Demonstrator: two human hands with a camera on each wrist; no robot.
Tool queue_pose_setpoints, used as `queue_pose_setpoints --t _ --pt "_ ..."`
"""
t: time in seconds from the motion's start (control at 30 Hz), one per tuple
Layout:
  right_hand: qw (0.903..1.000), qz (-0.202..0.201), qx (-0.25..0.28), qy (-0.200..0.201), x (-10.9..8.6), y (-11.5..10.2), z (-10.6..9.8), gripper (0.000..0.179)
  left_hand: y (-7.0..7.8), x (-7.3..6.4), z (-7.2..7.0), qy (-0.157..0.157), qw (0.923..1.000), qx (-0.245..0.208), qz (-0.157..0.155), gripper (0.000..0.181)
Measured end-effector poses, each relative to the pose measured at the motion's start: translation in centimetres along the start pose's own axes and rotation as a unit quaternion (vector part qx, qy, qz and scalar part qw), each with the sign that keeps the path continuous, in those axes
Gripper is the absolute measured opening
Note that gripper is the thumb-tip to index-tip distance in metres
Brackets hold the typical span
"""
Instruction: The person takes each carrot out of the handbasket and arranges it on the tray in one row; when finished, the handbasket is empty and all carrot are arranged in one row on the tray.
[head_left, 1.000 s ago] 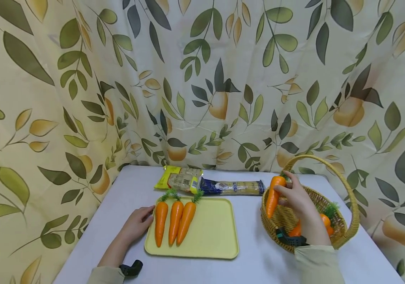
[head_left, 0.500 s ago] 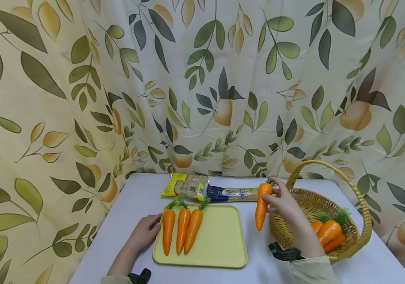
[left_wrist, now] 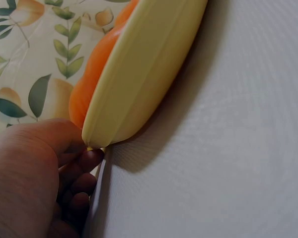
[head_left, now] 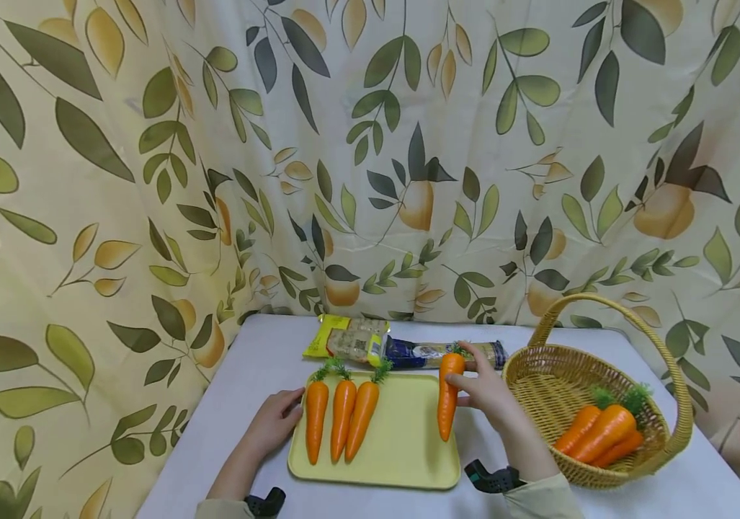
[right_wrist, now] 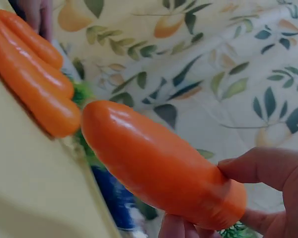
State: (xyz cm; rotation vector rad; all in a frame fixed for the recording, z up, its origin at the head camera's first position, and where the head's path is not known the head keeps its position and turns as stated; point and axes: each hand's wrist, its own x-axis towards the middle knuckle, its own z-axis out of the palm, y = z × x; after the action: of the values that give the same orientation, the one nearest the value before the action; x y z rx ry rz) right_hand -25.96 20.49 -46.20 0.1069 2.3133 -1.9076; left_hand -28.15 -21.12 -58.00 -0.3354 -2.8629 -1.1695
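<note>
A leaf-patterned curtain (head_left: 382,180) backs the white table (head_left: 233,382). We judge the step in hand as placing the held carrot (head_left: 449,404) on the yellow tray (head_left: 402,447); the next move likely calls for lowering it to the right of the three carrots (head_left: 343,418), then parting the fingers. We see it above the tray's right side, thick end pinched between the right hand's (head_left: 489,393) thumb and fingertips, tip pointing near. The left hand (head_left: 274,419) pinches the tray's left rim.
</note>
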Motion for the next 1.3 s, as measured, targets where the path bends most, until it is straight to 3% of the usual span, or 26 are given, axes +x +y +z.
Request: queue_pose_setpoints --t 0.2,0.33,0.5,0.73,0.93,1.3 --pt "0.9993 0.026 0.012 -0.026 1.2 2.3 4.4 0.080 0.1 0.0 -0.6 0.001 1.0000 0.000 -0.008 0.043" --pt "0.9985 0.040 -0.013 -0.034 1.9 3.4 6.6 0.081 0.4 0.1 -0.3 -0.008 0.9999 -0.009 -0.001 0.042" --pt "0.9976 0.036 -0.054 -0.024 2.7 4.3 8.5 0.081 0.4 0.2 0.2 -0.008 0.9999 -0.007 -0.001 0.043" --pt "0.9973 0.035 -0.056 -0.031 3.1 4.8 10.2 0.081 0.2 0.3 0.0 -0.008 1.0000 0.001 0.000 0.043" --pt "0.9954 0.023 -0.090 -0.020 3.2 4.0 9.6 0.070 0.1 1.1 -0.7 -0.001 0.9999 0.011 -0.004 0.043" --pt "0.9942 -0.005 -0.108 -0.006 1.5 4.3 6.3 0.056 -0.3 0.1 0.0 -0.029 0.9996 0.001 -0.002 0.044"
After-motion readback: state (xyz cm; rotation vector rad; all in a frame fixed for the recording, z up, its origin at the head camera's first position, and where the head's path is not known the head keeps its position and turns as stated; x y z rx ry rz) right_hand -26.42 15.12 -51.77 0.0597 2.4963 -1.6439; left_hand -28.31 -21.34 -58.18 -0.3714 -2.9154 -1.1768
